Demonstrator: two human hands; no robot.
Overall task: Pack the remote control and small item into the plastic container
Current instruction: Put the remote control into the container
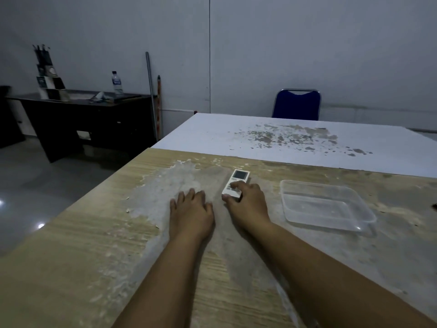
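The left hand lies flat and spread on the worn surface, holding nothing. At its 2 o'clock the right hand has fingers curled over the near end of the white remote, thumb at its corner. To lift cleanly I would pinch both long sides, then carry it toward 3 o'clock to the empty clear container; the small item is not visible.

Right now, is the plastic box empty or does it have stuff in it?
Empty. The clear plastic container shows only its bare bottom, and its lid is off. The remote control lies outside on the table.
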